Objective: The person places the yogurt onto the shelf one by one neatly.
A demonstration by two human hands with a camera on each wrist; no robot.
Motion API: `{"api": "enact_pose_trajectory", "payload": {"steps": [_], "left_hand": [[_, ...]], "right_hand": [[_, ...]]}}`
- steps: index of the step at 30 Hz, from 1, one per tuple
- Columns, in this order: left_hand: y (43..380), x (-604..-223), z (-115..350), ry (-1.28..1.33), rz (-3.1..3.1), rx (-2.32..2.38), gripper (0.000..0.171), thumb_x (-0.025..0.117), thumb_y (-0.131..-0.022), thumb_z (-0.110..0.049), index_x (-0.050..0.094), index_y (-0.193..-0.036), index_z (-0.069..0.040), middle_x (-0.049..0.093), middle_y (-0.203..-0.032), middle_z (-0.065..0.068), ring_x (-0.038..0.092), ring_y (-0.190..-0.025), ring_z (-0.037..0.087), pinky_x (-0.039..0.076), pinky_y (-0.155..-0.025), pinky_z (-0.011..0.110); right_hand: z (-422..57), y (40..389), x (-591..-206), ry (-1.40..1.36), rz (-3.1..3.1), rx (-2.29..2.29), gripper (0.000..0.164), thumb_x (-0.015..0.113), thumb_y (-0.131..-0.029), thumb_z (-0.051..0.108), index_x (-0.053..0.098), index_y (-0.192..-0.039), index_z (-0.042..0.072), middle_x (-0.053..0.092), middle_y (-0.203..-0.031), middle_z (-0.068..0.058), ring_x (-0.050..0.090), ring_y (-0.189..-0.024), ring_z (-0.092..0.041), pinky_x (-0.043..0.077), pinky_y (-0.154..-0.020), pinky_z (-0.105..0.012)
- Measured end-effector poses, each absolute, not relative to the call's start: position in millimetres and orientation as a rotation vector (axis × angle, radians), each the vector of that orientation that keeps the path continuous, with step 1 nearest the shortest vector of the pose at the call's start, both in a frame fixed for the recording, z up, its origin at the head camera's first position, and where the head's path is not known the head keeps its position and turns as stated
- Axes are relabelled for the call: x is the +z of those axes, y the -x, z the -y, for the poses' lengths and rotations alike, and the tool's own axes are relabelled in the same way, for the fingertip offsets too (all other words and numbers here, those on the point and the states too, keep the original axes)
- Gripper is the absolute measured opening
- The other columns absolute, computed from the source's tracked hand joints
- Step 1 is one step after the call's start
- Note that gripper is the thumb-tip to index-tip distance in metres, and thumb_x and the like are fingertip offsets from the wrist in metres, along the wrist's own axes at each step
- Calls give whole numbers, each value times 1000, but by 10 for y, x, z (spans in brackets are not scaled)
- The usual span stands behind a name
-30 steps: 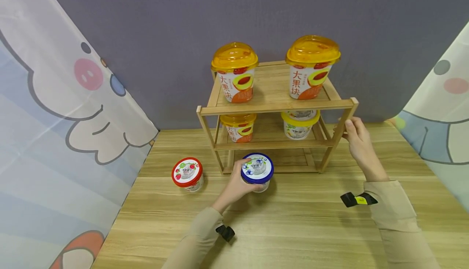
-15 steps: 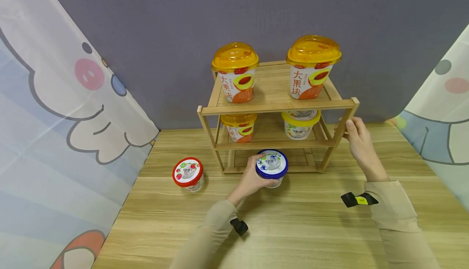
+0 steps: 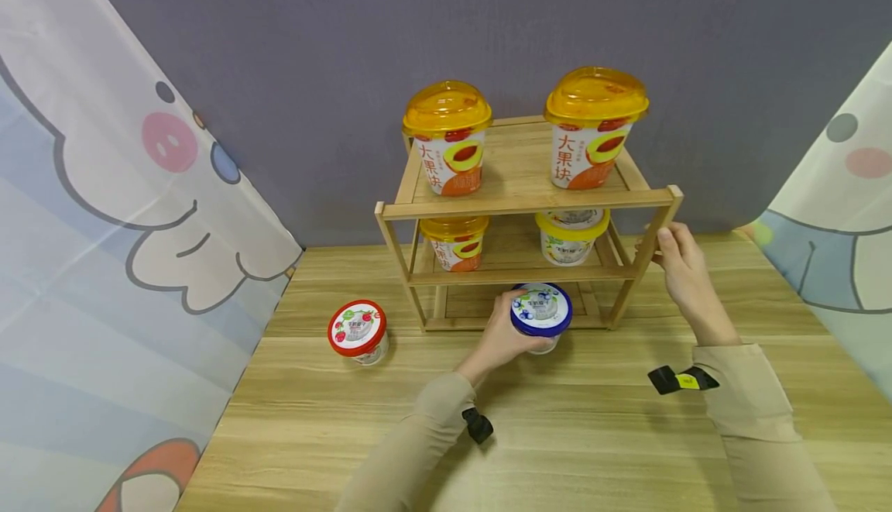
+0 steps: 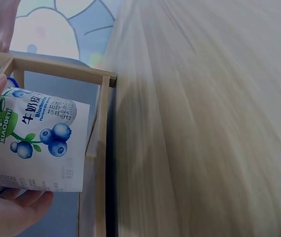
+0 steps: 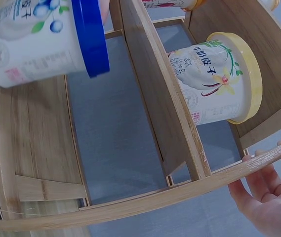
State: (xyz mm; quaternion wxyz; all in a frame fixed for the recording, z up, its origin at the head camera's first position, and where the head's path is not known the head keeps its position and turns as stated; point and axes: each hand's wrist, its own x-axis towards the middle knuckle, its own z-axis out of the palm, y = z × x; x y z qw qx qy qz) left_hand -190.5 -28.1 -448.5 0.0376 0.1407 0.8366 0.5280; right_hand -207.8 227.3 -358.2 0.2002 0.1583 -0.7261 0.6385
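Observation:
My left hand [image 3: 500, 340] grips a blue-lidded tub [image 3: 540, 309] with blueberries printed on it, thumb on the near side. In the left wrist view the tub [image 4: 36, 140] shows its printed side, lid to the left. It is in front of the bottom shelf of a three-tier wooden rack [image 3: 530, 204], apparently just above the table. The right wrist view catches the same tub [image 5: 41, 42] at upper left, near the lowest opening. My right hand [image 3: 686, 280] holds the rack's right front post; in its wrist view the fingers [image 5: 259, 185] curl against the wood.
Two yellow-domed fruit cups [image 3: 449, 140] stand on the top shelf. The middle shelf bears another domed cup [image 3: 456, 249] at left and yellow-lidded tubs [image 3: 567, 245], seemingly stacked, at right. A red-lidded tub [image 3: 358, 332] sits on the table, left of the rack.
My left hand has carried the blue-lidded tub to the right along the front of the bottom shelf. My right hand has stayed on the rack's post.

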Motion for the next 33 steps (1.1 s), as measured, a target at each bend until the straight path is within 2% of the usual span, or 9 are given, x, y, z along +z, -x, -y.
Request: {"api": "enact_pose_trajectory", "payload": {"steps": [6, 15, 28, 33], "left_hand": [[1983, -4525, 201, -405, -2543, 1634, 82, 81, -62, -26, 33, -129, -20, 37, -120, 8, 43, -108, 22, 39, -90, 35], [2113, -4550, 97, -421, -2560, 1650, 83, 81, -62, -25, 34, -129, -12, 40, -121, 8, 44, -110, 23, 39, -91, 33], [2276, -4563, -33, -493, -2530, 1653, 88, 81, -63, -26, 30, -134, -20, 44, -122, -1, 43, -111, 13, 37, -93, 28], [2333, -4579, -81, -543, -2488, 1679, 84, 79, -65, -25, 31, -134, -20, 46, -122, -2, 44, -109, 11, 39, -91, 26]], "right_hand": [[-2266, 2081, -3582, -447, 2019, 1793, 15, 33, -96, 16, 46, -104, 18, 49, -97, 6, 52, -85, -3, 42, -74, -7], [-2269, 2093, -3585, -456, 2000, 1813, 16, 33, -96, 16, 46, -105, 15, 49, -98, 6, 52, -85, -4, 42, -74, -8], [-2273, 2095, -3592, -443, 2007, 1799, 15, 34, -96, 17, 47, -104, 18, 50, -98, 7, 53, -85, -2, 42, -74, -7], [-2274, 2095, -3595, -449, 2004, 1809, 16, 34, -96, 17, 46, -105, 15, 49, -98, 6, 53, -85, -3, 42, -74, -8]]}}
